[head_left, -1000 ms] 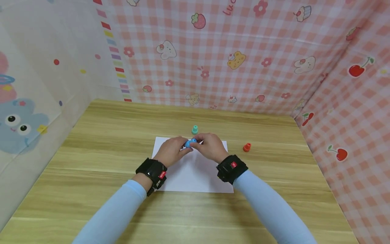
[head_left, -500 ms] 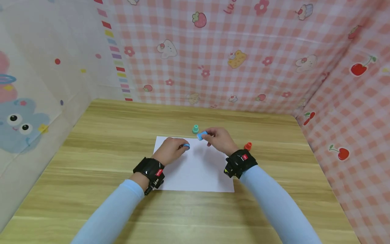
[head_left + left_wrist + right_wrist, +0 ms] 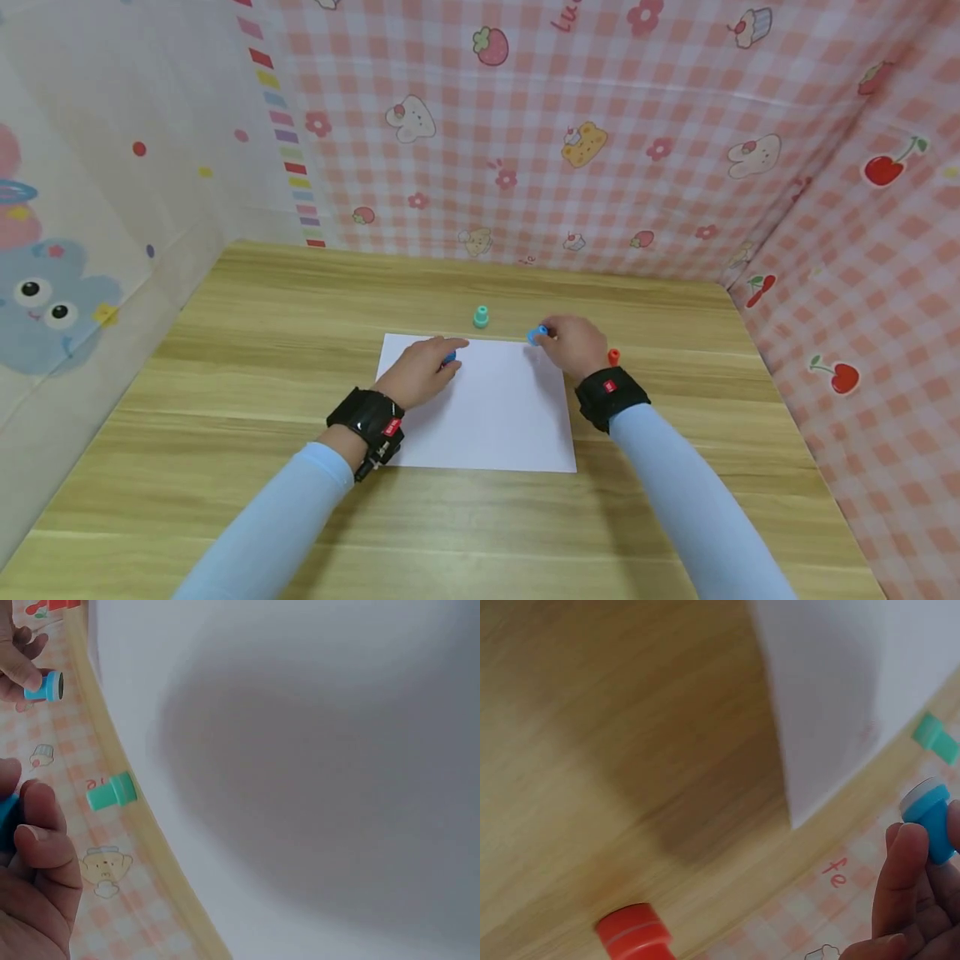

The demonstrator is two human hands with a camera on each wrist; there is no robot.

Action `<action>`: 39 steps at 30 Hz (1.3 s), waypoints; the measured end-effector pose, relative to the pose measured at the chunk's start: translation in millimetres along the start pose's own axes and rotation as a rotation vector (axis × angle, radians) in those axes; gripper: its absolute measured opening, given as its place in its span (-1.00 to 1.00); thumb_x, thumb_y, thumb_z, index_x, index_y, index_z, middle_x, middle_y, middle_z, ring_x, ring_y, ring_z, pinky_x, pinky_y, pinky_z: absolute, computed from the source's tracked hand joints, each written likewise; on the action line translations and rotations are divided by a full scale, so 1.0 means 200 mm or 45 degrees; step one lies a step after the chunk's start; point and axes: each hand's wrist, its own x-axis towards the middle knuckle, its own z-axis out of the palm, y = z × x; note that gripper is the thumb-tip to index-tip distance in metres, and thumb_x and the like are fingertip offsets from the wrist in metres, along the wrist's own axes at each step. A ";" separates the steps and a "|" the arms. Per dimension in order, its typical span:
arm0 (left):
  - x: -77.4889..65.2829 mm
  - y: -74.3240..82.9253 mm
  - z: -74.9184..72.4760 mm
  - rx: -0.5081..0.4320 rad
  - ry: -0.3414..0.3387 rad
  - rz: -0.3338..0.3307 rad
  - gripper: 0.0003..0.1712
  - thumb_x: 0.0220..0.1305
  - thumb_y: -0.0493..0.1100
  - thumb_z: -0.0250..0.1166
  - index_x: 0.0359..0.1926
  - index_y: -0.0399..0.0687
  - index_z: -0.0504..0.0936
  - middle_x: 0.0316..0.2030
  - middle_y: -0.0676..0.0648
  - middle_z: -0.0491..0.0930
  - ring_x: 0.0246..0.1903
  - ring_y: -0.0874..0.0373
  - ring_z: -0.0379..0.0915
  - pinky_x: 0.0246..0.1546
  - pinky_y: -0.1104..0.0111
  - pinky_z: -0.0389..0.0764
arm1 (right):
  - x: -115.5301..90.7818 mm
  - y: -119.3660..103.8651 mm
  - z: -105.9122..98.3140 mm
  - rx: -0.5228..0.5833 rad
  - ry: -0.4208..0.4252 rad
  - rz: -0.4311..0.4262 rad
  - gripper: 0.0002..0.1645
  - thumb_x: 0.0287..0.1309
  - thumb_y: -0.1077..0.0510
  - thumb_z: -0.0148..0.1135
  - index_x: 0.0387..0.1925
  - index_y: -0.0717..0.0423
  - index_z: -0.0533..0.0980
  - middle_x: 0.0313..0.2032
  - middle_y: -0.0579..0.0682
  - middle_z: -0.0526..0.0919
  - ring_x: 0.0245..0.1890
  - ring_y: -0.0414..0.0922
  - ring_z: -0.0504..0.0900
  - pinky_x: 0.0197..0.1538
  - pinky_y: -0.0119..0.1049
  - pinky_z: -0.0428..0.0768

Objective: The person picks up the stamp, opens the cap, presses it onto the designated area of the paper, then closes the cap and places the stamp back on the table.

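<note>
My right hand (image 3: 576, 346) pinches a blue toy stamp (image 3: 537, 335) above the paper's far right corner. Its round end, free of any cap, shows in the left wrist view, where the blue stamp (image 3: 54, 686) points toward the paper. Over the left part of the white paper (image 3: 495, 408), my left hand (image 3: 416, 373) holds a small blue cap (image 3: 450, 357), partly hidden by the fingers. Seen from the left wrist, this cap (image 3: 9, 821) sits among curled fingers.
A green stamp (image 3: 481, 317) stands on the wooden table (image 3: 480, 533) just beyond the paper. To the right, behind my right wrist, a red stamp (image 3: 614, 357) stands partly covered. Pink checked cloth (image 3: 465, 167) hangs at the back and right.
The blue piece has come apart: the right hand drew the stamp away from the cap and moved right with it. The left hand, still holding the cap, stayed nearly in place.
</note>
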 end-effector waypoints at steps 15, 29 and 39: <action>0.00 -0.01 0.01 -0.069 -0.023 -0.040 -0.64 0.15 0.10 0.35 -0.30 -0.12 0.61 -0.61 0.05 0.46 -0.62 0.22 0.28 -0.58 0.44 0.29 | 0.03 0.01 0.09 -0.319 -0.008 -0.129 -0.69 0.16 -0.02 0.29 -0.20 0.10 0.68 -0.31 0.03 0.75 -0.37 -0.05 0.62 -0.26 -0.04 0.65; 0.00 0.01 0.02 -0.055 -0.049 -0.046 -0.61 0.10 0.11 0.38 -0.31 -0.12 0.61 -0.59 0.03 0.54 -0.61 0.22 0.34 -0.58 0.43 0.36 | 0.04 -0.01 0.13 -0.461 0.000 -0.195 -0.75 0.14 0.01 0.31 -0.31 0.12 0.69 -0.43 0.04 0.73 -0.47 -0.06 0.60 -0.39 -0.07 0.64; 0.01 -0.01 0.03 -0.035 -0.071 -0.060 -0.62 0.16 -0.14 0.37 -0.07 -0.31 0.61 -0.32 -0.14 0.69 -0.43 0.14 0.48 -0.34 0.27 0.61 | 0.04 -0.02 0.19 -0.500 0.013 -0.238 -0.76 0.16 0.03 0.30 -0.30 0.12 0.69 -0.46 0.05 0.69 -0.50 -0.09 0.56 -0.43 -0.12 0.64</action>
